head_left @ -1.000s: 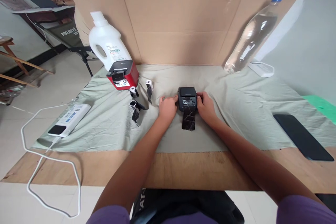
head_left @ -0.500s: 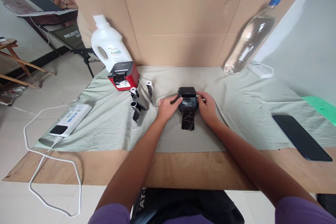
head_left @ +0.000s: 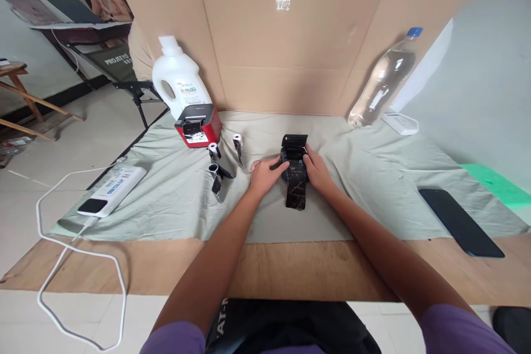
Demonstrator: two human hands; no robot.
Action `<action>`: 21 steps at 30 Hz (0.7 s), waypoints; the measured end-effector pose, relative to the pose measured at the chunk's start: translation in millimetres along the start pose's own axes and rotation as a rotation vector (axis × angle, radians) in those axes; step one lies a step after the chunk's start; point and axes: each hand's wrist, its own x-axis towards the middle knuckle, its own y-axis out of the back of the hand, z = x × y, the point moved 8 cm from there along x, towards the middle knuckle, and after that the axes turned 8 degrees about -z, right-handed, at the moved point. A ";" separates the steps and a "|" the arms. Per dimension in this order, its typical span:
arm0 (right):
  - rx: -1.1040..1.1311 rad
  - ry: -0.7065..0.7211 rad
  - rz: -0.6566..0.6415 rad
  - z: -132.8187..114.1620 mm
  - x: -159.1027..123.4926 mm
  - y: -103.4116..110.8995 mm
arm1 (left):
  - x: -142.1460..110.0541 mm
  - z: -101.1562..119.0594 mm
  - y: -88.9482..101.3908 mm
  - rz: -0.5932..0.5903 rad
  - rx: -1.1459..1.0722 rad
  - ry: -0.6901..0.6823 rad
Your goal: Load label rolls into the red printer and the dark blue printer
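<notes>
Cloth-covered tabletop, with a black portable printer held open between two hands

Sage-green cloth [head_left: 373,177] covers most of the wooden tabletop [head_left: 290,268], leaving a bare strip along the near edge, and a cardboard panel [head_left: 290,44] stands at the far edge, probably as a screen. The black portable printer [head_left: 296,155] sits on the cloth near the middle, its lid [head_left: 295,139] raised and a dark, creased strip [head_left: 296,188] running out toward the near edge. The left hand [head_left: 263,176] grasps its left side, thumb at the front; the right hand [head_left: 318,171] grasps the right side, fingers reaching up beside the lid. That two-sided hold likely steadies a light body while the lid is up.

Left of the hands, three small rolls [head_left: 237,139] [head_left: 213,149] [head_left: 214,169] stand on end with dark tails trailing, seemingly so that they do not roll. Behind them, a red-and-black printer [head_left: 201,126] sits just in front of a white detergent bottle [head_left: 180,80]. Toward the right end, a clear bottle [head_left: 384,83] leans on the cardboard, perhaps to prop it, and a phone [head_left: 460,221] lies near the right corner.

The printer's inside is too dark to read, so whether a roll is loaded cannot be told. Fingers behind its sides are hidden, the red-and-black printer covers the detergent bottle's base, and a person [head_left: 112,6] in the background is cut off by the cardboard.
</notes>
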 end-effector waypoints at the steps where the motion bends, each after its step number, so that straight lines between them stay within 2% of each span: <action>1: -0.007 -0.003 -0.003 0.4 1.4 -0.3 | -0.4 0.5 0.5 -0.002 0.001 0.002; 6: -0.039 0.015 0.034 3.7 4.2 2.3 | -1.7 3.7 2.1 -0.020 0.009 -0.001; 11: -0.108 0.014 0.079 -4.2 15.9 20.5 | -2.5 5.5 3.8 -0.004 0.023 -0.003; 14: -0.273 0.027 -0.035 -19.7 38.9 26.5 | -2.8 6.2 4.2 -0.003 0.015 -0.008; 18: -0.463 -0.076 -0.314 -25.4 66.6 21.9 | -3.1 7.2 5.3 0.001 0.057 -0.019; 21: -0.520 -0.147 -0.386 -27.1 72.9 23.5 | -3.1 7.3 6.2 0.009 0.078 -0.022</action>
